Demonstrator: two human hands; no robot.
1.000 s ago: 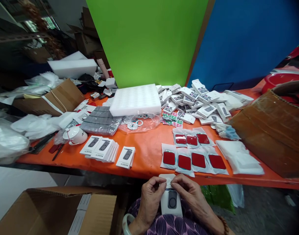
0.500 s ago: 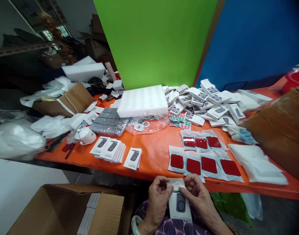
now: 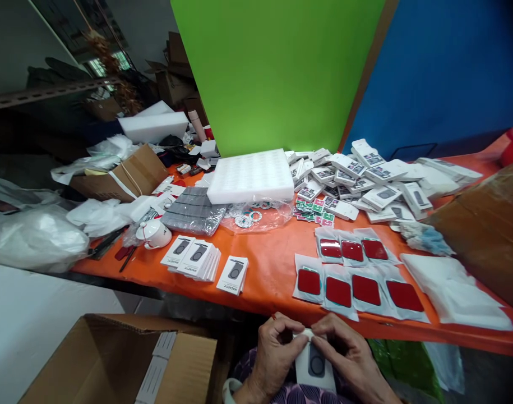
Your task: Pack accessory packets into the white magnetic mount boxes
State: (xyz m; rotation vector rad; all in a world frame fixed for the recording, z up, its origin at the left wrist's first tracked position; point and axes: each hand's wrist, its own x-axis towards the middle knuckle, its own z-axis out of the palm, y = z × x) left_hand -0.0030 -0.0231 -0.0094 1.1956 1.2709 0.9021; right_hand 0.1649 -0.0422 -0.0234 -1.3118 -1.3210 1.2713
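Observation:
A white box (image 3: 314, 370) with a dark device printed on its face stands over my lap, its top end between both hands. My left hand (image 3: 277, 350) pinches the top flap from the left, thumb and fingers together. From the right, my right hand (image 3: 344, 348) pinches the same end, its thumb on the front. The fingertips nearly meet and cover much of the flap. On the orange table (image 3: 264, 264) ahead are stacks of similar boxes (image 3: 197, 258), a smaller stack (image 3: 232, 275) beside them, and several red squares in white sleeves (image 3: 338, 290).
An open cardboard carton (image 3: 193, 365) is at the lower left. Behind lie a white foam block (image 3: 251, 177), a heap of white boxes (image 3: 365, 174) and a white cup (image 3: 154, 233). A brown carton (image 3: 487, 224) borders the right side.
Both hands have closed in toward each other at the box top, and the raised flap is now folded down lower. The view has shifted slightly, moving the table items rightward.

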